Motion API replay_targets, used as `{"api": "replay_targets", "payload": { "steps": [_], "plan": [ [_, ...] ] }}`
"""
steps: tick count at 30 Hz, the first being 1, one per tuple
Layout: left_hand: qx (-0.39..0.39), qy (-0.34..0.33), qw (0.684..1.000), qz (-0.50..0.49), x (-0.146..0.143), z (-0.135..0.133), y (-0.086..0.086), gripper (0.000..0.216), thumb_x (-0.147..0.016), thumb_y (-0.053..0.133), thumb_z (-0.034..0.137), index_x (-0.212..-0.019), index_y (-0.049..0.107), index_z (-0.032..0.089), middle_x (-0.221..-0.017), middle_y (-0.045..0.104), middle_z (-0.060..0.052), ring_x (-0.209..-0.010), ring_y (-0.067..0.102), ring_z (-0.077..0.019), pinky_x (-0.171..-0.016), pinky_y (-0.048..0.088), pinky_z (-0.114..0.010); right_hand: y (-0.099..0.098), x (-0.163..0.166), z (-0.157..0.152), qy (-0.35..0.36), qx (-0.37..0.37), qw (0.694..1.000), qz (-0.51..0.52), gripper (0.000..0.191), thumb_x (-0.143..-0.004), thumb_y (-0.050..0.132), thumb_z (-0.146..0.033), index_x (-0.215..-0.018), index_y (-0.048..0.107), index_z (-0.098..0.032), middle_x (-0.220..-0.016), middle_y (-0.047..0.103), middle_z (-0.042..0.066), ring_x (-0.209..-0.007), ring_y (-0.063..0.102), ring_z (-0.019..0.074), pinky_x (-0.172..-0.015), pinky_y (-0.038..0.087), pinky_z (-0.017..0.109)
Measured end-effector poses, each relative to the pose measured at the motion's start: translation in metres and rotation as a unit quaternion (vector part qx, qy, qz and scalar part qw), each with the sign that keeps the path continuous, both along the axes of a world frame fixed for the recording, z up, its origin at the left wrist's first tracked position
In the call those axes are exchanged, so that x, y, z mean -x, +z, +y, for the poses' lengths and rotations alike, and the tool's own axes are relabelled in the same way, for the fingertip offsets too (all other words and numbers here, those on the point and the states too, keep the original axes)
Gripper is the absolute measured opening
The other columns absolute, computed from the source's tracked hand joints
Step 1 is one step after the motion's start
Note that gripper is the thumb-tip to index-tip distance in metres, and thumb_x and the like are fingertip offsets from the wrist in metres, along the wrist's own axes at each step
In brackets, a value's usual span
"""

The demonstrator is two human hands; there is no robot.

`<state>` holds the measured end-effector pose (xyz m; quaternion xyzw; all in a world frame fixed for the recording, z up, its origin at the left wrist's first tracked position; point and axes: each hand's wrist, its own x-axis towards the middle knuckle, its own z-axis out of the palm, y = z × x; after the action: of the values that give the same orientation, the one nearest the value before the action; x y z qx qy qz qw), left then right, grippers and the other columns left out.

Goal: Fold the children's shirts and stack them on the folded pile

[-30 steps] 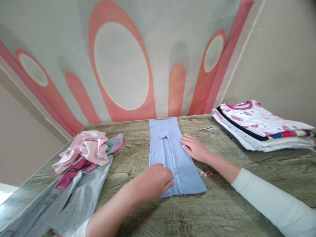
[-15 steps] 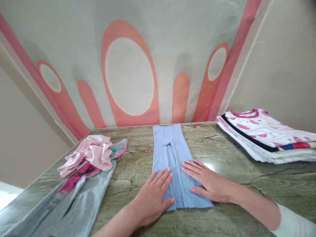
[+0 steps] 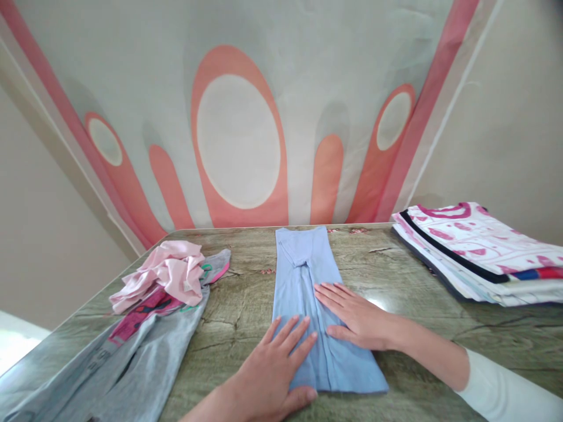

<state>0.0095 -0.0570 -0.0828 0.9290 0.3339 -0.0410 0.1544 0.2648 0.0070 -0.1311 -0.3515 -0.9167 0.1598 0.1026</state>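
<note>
A light blue garment (image 3: pixel 301 299), folded into a long narrow strip with a sleeve-like piece turned in near its far end, lies flat on the table. My left hand (image 3: pixel 275 369) rests on its near left edge, fingers spread and thumb apart. On the right side of the strip, my right hand (image 3: pixel 352 316) lies flat, palm down, its fingertips near the lengthwise fold. Neither hand grips the cloth. What is under the palms is hidden.
To the left lie a crumpled pink garment (image 3: pixel 169 266) and a grey garment (image 3: pixel 149 357) with a pink print. A stack of folded clothes (image 3: pixel 479 246) stands on the right of the wood-patterned table (image 3: pixel 237 316). A wall with coral shapes rises behind.
My right hand has slid a little left, toward the middle of the blue garment. My left hand's fingers have spread wider. The whole view has shifted slightly.
</note>
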Motion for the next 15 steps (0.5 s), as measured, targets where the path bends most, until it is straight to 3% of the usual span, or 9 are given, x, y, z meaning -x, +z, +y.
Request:
{"api": "replay_targets", "payload": {
  "steps": [5,8,11,13,15],
  "plan": [
    [0.024,-0.014,1.0,-0.01,0.004,-0.006,0.009,0.068,-0.088,0.031,0.057,-0.143,0.013,0.021,-0.148,0.011,-0.009,-0.135,0.011,-0.026,-0.109,0.013,-0.047,0.002,-0.007,-0.016,-0.01,0.006,1.0,0.004,0.064,-0.088,0.04,-0.049,-0.142,0.02,-0.022,-0.147,0.019,0.007,-0.134,0.016,0.0244,-0.11,0.016,0.047],
    [0.019,-0.001,0.999,-0.035,0.017,-0.002,0.013,0.064,-0.091,0.036,0.045,-0.143,0.009,0.021,-0.148,0.015,-0.008,-0.135,0.015,-0.022,-0.11,0.018,-0.042,0.007,-0.023,-0.019,-0.021,0.0,1.0,0.023,0.052,-0.09,0.042,-0.042,-0.138,0.032,-0.026,-0.144,0.03,0.005,-0.132,0.025,0.0231,-0.109,0.02,0.048],
    [-0.012,0.017,0.999,-0.04,0.035,0.007,0.015,0.049,-0.091,0.038,0.026,-0.139,0.026,0.024,-0.143,0.032,-0.005,-0.131,0.028,-0.0187,-0.109,0.022,-0.04,0.012,-0.045,-0.021,-0.025,-0.019,0.998,0.054,0.04,-0.089,0.045,-0.03,-0.13,0.045,-0.03,-0.135,0.045,0.002,-0.125,0.038,0.0218,-0.107,0.025,0.047],
    [-0.027,-0.003,0.999,-0.028,0.045,0.01,0.016,0.044,-0.088,0.039,0.016,-0.131,0.04,0.024,-0.137,0.042,-0.004,-0.127,0.036,-0.0185,-0.107,0.025,-0.039,0.016,-0.055,-0.026,0.001,-0.018,0.997,0.072,0.041,-0.087,0.048,-0.022,-0.127,0.048,-0.032,-0.13,0.051,0.001,-0.121,0.044,0.0213,-0.107,0.028,0.047],
    [-0.034,-0.044,0.998,-0.014,0.048,0.009,0.017,0.045,-0.083,0.043,0.012,-0.127,0.044,0.023,-0.134,0.045,-0.005,-0.124,0.04,-0.0201,-0.106,0.027,-0.04,0.02,-0.058,-0.034,0.036,-0.009,0.996,0.077,0.046,-0.086,0.048,-0.015,-0.128,0.046,-0.034,-0.128,0.052,0.0,-0.12,0.045,0.0211,-0.107,0.028,0.047]
  ]
}}
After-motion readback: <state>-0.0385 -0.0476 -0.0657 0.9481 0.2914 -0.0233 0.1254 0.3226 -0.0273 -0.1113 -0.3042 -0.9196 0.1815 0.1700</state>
